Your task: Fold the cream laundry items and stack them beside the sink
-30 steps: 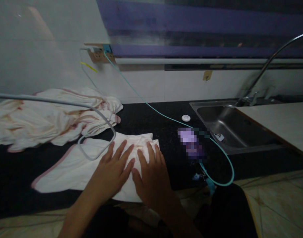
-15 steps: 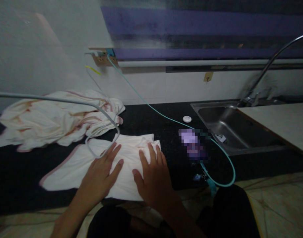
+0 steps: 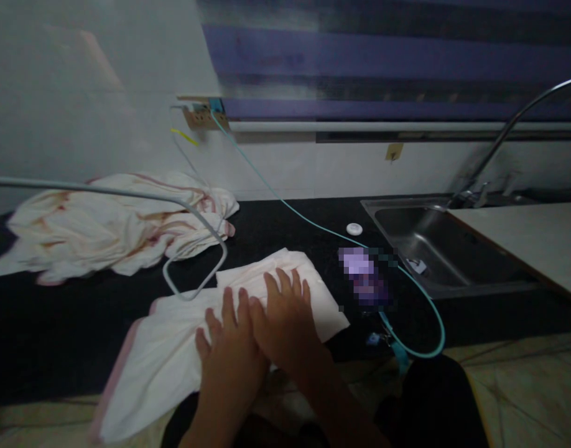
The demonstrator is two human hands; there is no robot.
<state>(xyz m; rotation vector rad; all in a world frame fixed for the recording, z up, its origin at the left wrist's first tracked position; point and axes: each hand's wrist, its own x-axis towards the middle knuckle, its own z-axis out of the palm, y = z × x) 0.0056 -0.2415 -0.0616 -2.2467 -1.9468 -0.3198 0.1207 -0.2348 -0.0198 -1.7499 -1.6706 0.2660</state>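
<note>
Both hands lie flat, palms down, on a white cloth with pink trim (image 3: pixel 173 354) at the front edge of the black counter (image 3: pixel 47 317); part of the cloth hangs over that edge. Left hand (image 3: pixel 229 351) and right hand (image 3: pixel 285 317) touch side by side, fingers extended and slightly spread, pressing and gripping nothing. Judgement: smoothing or folding is in hand; the next move likely calls for taking up an edge. A crumpled cloth pile (image 3: pixel 112 227) sits toward the back left. A grey cable loop (image 3: pixel 196 274) rests just beside the flat cloth. The sink (image 3: pixel 435 239) is well apart, at right.
</note>
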